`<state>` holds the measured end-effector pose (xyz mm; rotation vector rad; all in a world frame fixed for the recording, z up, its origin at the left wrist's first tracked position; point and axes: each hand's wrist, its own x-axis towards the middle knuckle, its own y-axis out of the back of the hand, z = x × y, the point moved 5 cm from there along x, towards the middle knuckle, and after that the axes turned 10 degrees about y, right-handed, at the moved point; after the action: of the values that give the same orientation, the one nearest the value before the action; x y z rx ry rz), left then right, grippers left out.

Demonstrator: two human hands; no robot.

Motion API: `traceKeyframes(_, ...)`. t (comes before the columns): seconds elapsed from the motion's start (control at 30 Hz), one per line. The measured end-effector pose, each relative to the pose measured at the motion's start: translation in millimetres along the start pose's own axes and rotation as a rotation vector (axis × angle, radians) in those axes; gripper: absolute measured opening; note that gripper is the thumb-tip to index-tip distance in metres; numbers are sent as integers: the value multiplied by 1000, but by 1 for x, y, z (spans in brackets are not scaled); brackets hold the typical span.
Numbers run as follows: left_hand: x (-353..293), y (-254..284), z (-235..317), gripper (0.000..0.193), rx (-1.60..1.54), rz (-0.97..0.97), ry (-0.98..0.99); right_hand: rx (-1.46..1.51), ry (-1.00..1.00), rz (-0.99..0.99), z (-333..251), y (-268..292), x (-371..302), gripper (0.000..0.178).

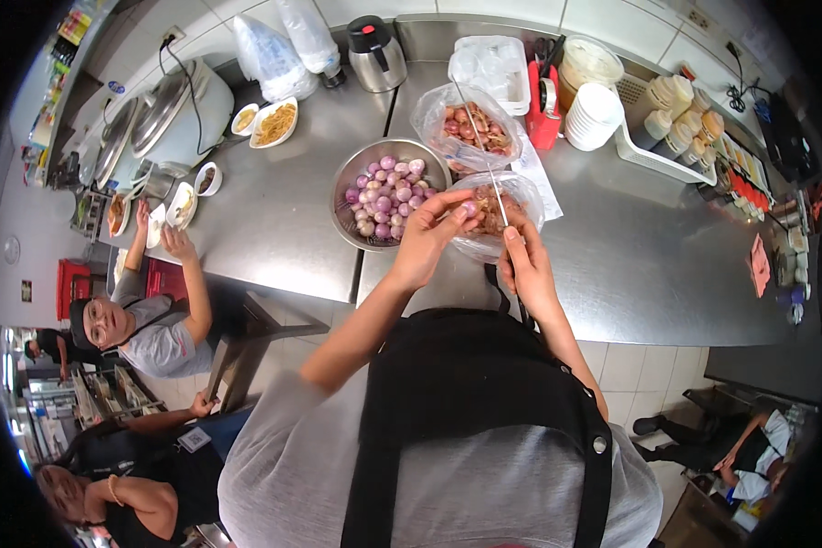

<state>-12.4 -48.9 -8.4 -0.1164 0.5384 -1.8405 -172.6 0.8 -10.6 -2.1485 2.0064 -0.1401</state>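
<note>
My left hand (420, 245) pinches a small purple shallot (470, 209) between thumb and fingertips. In my right hand (532, 271) is a knife (476, 132), its long thin blade pointing away across the counter. Both hands hover close together over a clear plastic bag (528, 194) of brownish skins. Just left of them, a round metal bowl (345, 163) holds many peeled purple shallots (395, 190). Beyond the hands, another clear bag (425, 117) lies open with unpeeled reddish shallots (484, 131) in it.
Along the back of the steel counter (603, 237) stand a steel jug (375, 57), a white tray (524, 87), a red knife holder (545, 114), stacked white tubs (594, 117) and a basket (653, 163) of bottles. At left, a co-worker (151, 333) handles dishes near large cookers (187, 114).
</note>
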Motion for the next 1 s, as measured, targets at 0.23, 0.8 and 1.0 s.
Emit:
traceKeyframes(0.23,8,5,-4,29,45,10,-75,-67,131,-109,-19,-15,-6,50)
traceKeyframes(0.8,-13,5,-1,28,-8,-54,-25,-68,59,14,5,4,5,34)
traceKeyframes(1.0,-18,7,17,31,489,178,-326,-151,-1,31,10,18,8,41)
